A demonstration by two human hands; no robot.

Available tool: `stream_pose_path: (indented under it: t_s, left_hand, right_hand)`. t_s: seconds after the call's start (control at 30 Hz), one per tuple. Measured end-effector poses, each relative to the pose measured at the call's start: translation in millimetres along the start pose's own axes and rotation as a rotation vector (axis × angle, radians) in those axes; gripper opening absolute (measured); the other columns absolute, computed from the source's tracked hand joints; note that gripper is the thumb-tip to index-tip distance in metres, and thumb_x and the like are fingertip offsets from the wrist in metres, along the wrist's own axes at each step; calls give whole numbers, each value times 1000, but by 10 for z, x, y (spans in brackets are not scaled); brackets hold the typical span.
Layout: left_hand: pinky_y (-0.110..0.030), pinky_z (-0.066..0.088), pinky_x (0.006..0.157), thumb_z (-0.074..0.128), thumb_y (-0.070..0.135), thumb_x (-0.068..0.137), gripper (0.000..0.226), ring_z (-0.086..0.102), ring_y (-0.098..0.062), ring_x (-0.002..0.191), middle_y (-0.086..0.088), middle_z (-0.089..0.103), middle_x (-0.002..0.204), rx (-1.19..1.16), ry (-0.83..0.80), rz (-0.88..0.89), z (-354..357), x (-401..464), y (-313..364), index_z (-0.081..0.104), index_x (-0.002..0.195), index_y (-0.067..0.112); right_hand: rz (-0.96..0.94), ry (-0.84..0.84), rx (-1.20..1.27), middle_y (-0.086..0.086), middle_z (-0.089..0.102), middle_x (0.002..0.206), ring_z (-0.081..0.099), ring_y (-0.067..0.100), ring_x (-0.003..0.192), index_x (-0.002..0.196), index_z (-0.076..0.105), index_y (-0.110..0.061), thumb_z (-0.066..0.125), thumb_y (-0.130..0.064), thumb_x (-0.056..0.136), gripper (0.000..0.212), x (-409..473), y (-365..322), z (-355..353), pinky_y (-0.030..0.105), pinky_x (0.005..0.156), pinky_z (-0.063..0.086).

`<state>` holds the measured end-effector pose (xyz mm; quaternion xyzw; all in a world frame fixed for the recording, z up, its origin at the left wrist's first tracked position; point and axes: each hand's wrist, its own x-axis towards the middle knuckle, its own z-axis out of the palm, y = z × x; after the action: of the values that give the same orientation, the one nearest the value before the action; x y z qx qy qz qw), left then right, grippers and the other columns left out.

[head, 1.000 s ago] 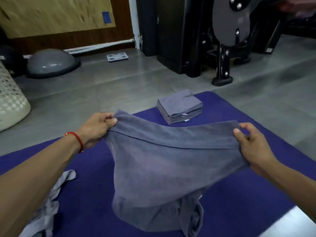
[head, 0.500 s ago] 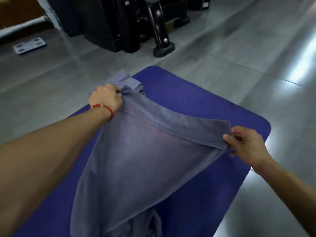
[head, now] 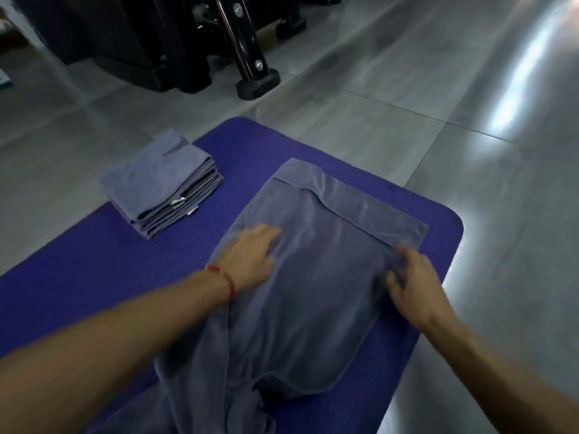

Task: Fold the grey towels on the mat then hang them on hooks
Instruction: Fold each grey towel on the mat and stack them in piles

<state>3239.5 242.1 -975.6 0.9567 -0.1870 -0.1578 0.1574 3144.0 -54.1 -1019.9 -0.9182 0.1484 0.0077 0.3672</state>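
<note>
A grey towel lies spread on the blue mat, its far edge flat near the mat's right corner. My left hand, with a red wrist band, rests flat on the towel's left side, fingers straight. Over the towel's right edge my right hand is blurred, its fingers loosely spread and touching the cloth. The towel's near end is bunched up at the bottom of the view. A stack of folded grey towels sits on the mat's far left edge.
Black gym equipment with a foot stands on the grey tiled floor beyond the mat. The mat's right corner ends close to the towel's right edge.
Both hands have let go of the towel's top corners after lowering it onto the mat. They now lie on the spread cloth, lower along its sides.
</note>
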Motion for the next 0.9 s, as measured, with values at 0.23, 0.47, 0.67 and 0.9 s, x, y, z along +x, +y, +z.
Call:
stream_pose_path:
  t_s: [0.23,0.47,0.67,0.9]
  left_hand:
    - [-48,45,106,48,69,86,81,47,-30,133,-11,40,155,205,238,-149,1015,-2491,-831,44,148,18]
    - [-29,51,88,84,30,70,66,68,-15,95,4,67,108,101,302,-208,1372,-3209,-1142,47,125,26]
    - [-40,52,72,54,9,84,27,61,-20,78,7,62,87,-9,623,-289,663,-3412,-1268,59,103,27]
    - [-43,50,84,68,16,88,23,56,-27,98,-6,57,105,-271,708,-699,530,-3790,-1467,60,109,17]
  right_hand:
    - [-703,-481,-327,-2,51,134,58,24,115,135,48,-32,52,-31,84,51,-663,-539,535,44,99,50]
    - [-1223,-810,-666,-3,47,137,56,21,117,127,57,-31,66,-40,86,44,-1382,-1276,1199,39,97,53]
    - [-1025,-591,-336,-8,71,117,64,9,103,126,67,-25,49,-41,100,35,-1381,-1594,969,23,91,48]
    - [-1228,-763,-759,-25,65,84,63,-6,75,89,64,-40,55,-67,70,34,-1740,-1132,834,13,61,51]
